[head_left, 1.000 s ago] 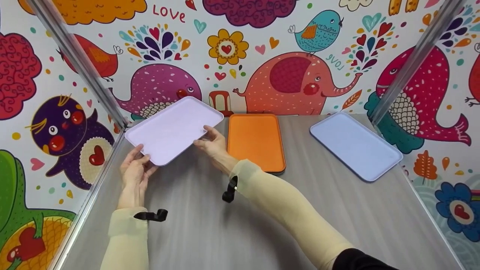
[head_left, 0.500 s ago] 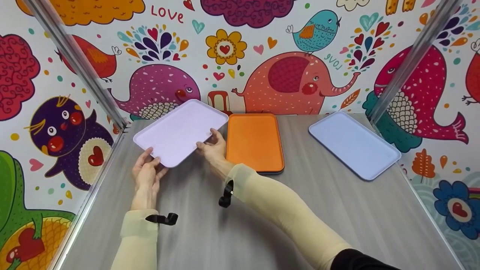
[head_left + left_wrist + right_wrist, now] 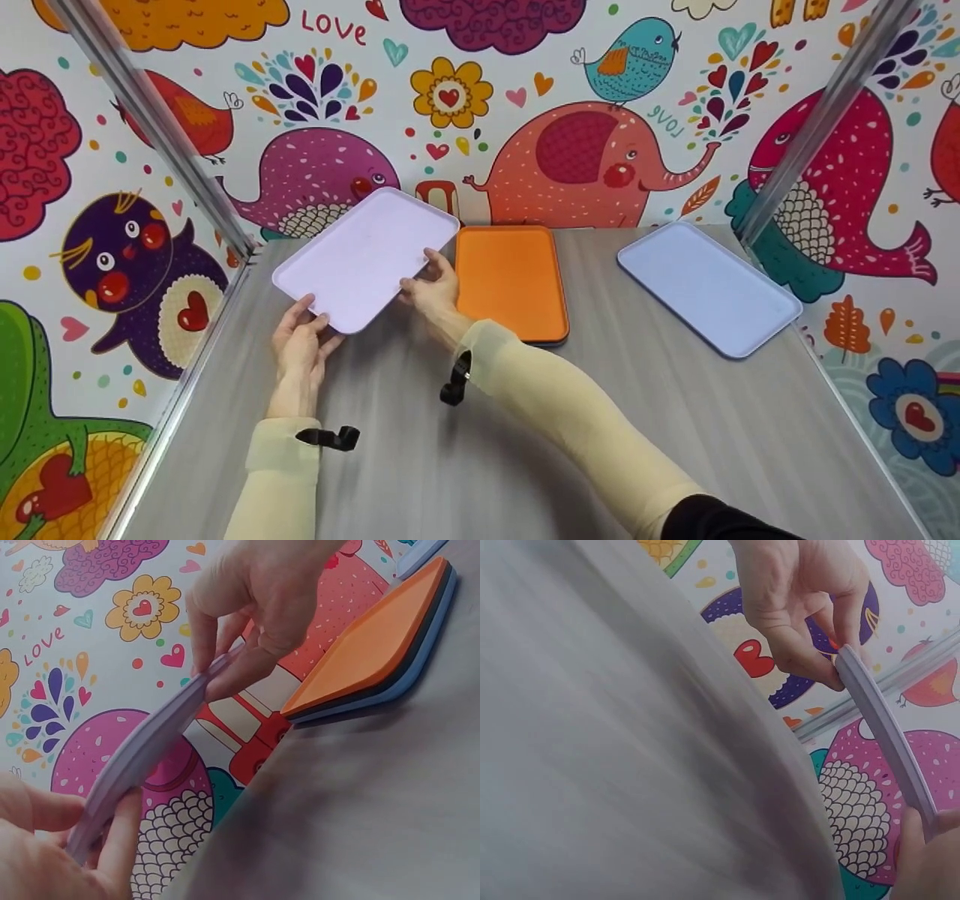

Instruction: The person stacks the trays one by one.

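A lavender rectangular tray point(image 3: 367, 259) is held up above the left part of the table, tilted with its inner face toward the head camera. My left hand point(image 3: 298, 349) pinches its near left corner, thumb on the rim. Along the near right edge, my right hand point(image 3: 435, 296) grips it between thumb and fingers. Both wrist views show the tray edge-on, raised off the tabletop. Just right of my right hand lies an orange tray point(image 3: 510, 281); the left wrist view shows a black tray point(image 3: 416, 645) and a blue tray point(image 3: 405, 690) stacked under it.
A light blue tray point(image 3: 709, 289) lies slantwise at the right of the grey table point(image 3: 420, 457). Patterned walls point(image 3: 555, 67) close off the back and both sides, with metal posts point(image 3: 150, 120) at the corners.
Both hands have shifted the lavender tray to the right, nearer the orange one, and its far edge has risen slightly in the last half second. The other trays stay put.
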`<state>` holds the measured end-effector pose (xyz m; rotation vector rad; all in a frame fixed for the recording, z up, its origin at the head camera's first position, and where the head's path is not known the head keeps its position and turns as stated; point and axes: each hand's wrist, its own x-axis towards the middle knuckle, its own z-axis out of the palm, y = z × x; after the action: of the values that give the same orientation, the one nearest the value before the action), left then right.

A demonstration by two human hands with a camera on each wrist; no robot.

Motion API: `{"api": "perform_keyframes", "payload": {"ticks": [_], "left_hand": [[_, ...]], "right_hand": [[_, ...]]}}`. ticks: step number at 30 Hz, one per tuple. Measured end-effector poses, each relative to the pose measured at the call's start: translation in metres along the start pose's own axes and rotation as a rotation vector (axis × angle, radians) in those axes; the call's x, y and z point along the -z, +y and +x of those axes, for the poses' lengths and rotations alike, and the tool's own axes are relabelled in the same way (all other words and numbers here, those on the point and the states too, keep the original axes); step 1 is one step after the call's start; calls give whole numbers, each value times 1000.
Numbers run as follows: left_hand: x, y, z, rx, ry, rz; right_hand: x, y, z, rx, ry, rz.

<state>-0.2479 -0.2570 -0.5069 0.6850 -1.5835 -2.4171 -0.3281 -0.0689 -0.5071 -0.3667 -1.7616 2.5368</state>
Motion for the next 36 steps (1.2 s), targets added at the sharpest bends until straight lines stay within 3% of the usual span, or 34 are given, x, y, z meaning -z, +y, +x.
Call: {"api": "perform_keyframes", "payload": {"ticks": [9, 13, 18, 20, 23, 28, 36], "left_hand": [[1, 5, 11, 15, -13, 137], [9, 18, 24, 22, 10, 188], [23, 38, 46, 104, 1, 192], [30, 46, 55, 146, -54, 196], [40, 57, 65, 184, -194, 240], [53, 71, 74, 185, -419, 288], [47, 78, 79, 157, -575, 297]], "right_hand": [[14, -7, 10, 1, -27, -28], [24, -7, 14, -9, -65, -20], [34, -9, 18, -13, -102, -42], [38, -10, 20, -17, -117, -53], [42, -13, 22, -33, -142, -60], [47, -18, 25, -51, -191, -48], [57, -27, 30, -55, -297, -59]]}}
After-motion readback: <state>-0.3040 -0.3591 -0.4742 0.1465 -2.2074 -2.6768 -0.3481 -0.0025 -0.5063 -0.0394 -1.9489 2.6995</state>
